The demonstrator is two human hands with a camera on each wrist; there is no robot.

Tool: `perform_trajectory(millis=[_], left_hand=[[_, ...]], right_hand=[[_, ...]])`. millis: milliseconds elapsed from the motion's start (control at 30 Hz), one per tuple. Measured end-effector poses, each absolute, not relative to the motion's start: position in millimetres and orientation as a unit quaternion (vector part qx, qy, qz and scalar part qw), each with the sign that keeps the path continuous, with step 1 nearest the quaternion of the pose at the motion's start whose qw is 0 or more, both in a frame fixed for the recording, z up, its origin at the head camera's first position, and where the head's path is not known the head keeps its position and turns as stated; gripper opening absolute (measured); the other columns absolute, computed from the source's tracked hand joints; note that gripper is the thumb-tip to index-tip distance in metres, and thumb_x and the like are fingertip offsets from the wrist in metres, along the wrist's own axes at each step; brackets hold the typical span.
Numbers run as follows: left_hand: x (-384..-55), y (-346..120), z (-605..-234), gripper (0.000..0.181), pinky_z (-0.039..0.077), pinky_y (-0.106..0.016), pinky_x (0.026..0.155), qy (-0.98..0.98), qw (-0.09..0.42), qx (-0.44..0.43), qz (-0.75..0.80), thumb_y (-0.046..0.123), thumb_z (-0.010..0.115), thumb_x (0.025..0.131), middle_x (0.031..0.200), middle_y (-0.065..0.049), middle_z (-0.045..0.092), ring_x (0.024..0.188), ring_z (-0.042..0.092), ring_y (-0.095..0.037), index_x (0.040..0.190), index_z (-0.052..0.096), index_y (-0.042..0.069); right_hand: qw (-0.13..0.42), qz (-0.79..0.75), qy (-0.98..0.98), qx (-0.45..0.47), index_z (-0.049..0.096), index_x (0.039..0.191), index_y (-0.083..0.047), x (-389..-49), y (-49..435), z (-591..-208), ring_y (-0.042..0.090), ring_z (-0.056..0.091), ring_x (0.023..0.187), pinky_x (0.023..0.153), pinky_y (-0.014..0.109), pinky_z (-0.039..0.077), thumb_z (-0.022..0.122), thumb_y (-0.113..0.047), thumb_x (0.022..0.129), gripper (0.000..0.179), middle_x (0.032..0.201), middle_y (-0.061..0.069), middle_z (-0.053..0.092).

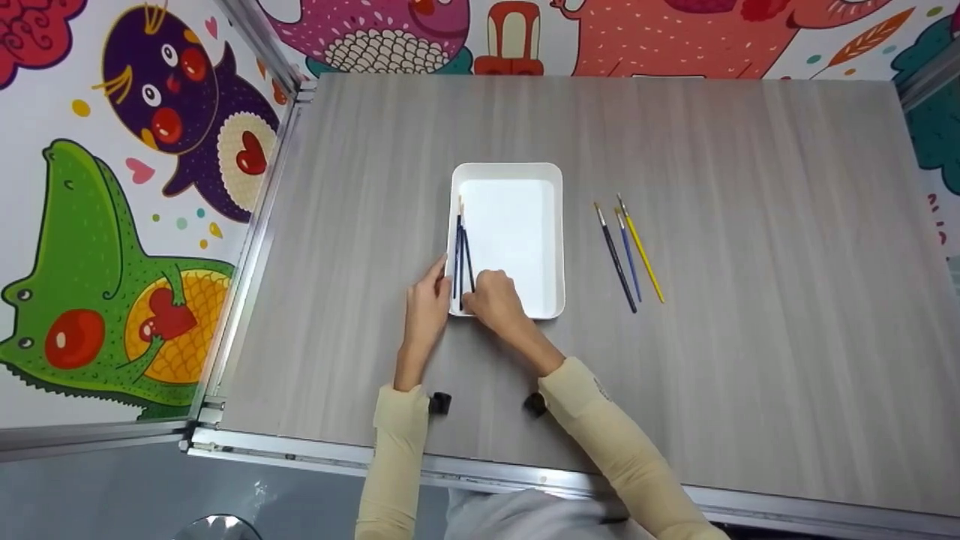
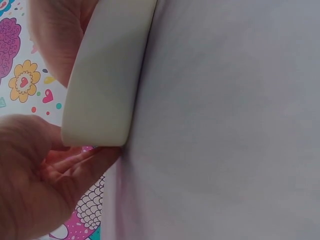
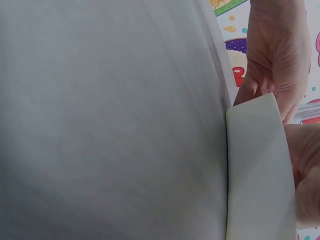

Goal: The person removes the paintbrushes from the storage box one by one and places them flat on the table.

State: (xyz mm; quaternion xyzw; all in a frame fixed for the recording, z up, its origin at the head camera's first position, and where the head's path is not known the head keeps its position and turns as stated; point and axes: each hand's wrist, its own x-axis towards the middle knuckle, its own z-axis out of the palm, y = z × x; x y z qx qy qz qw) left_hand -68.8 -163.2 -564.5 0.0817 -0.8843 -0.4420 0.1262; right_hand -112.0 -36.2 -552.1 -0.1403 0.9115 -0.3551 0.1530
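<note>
In the head view a white tray (image 1: 556, 240) lies on the table. Dark-handled paintbrushes (image 1: 457, 259) rest along its left inner side, bristles away from me. My left hand (image 1: 429, 304) touches the outside of the tray's left wall near the closer corner, its fingers fairly straight. My right hand (image 1: 496, 298) reaches over the near end, fingers curled, and appears to pinch the handle end of a dark paintbrush (image 1: 469, 259); the fingertips are hidden. In the left wrist view my left hand (image 2: 35, 175) lies against the tray wall (image 2: 102, 90). The wall partly hides my right hand (image 3: 306, 175) in the right wrist view.
To the right of the tray lie a black paintbrush (image 1: 618, 262), a blue paintbrush (image 1: 629, 255) and a yellow paintbrush (image 1: 643, 255), roughly parallel. The grey wooden table (image 1: 750, 337) has a metal frame edge (image 1: 300, 451). Cartoon-printed panels (image 1: 112, 225) stand around it.
</note>
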Motion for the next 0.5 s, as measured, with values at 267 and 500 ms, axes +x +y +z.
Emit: perform_trajectory(millis=[267,500], left_hand=[[-68,-162,-565,0.037,0.046,-0.039,0.066,-0.885,0.126,0.082,-0.440,0.004,0.057,0.094,0.078,-0.013,0.062,0.067,0.050,-0.021,0.130,0.058,0.001],[-69,-163,-564,0.038,0.047,-0.041,0.069,-0.885,0.122,0.090,-0.441,0.003,0.056,0.093,0.090,-0.016,0.067,0.073,0.055,-0.023,0.131,0.058,0.003]], right_hand=[[0.166,-0.399,0.894,-0.122,0.048,0.055,-0.011,-116,-20,-550,0.010,0.041,0.043,0.040,0.022,0.030,0.064,-0.002,0.075,0.027,0.050,-0.004,0.045],[0.105,-0.427,0.887,-0.140,0.063,0.070,0.001,-119,-2,-546,0.015,0.049,0.057,0.051,0.024,0.038,0.063,0.002,0.076,0.006,0.063,0.005,0.057]])
